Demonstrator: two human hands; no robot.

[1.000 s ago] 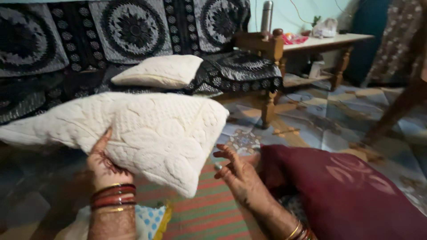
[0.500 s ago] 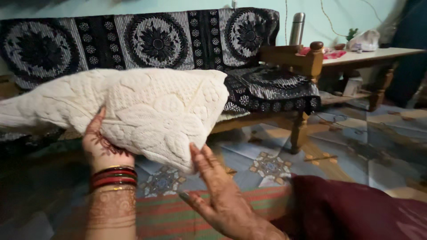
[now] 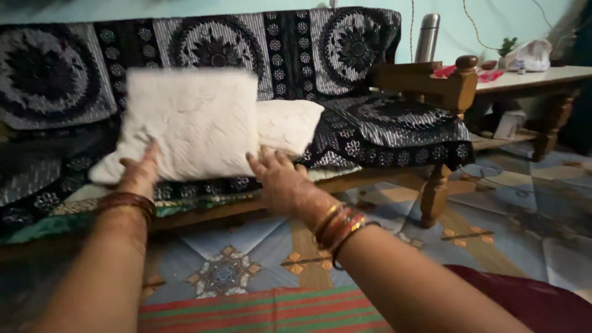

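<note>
A white textured cushion (image 3: 191,120) stands upright and blurred against the back of the sofa (image 3: 382,123), which is draped in a black-and-white patterned cover. My left hand (image 3: 139,172), with red and gold bangles at the wrist, is on the cushion's lower left edge, fingers pressed to its face. Fingers spread, my right hand (image 3: 277,179) touches the cushion's lower right corner and grips nothing. A second white cushion (image 3: 290,126) lies on the seat just behind and to the right.
The sofa's wooden armrest and leg (image 3: 441,92) stand at the right. Behind it is a wooden table (image 3: 542,77) with a steel flask (image 3: 427,37) and a white bag. A striped rug (image 3: 271,311) and maroon cloth (image 3: 549,302) lie on the patterned tile floor.
Both arms have stretched forward, carrying the cushion from near my lap up onto the sofa. It turned upright. My right hand moved from below it to its lower right corner.
</note>
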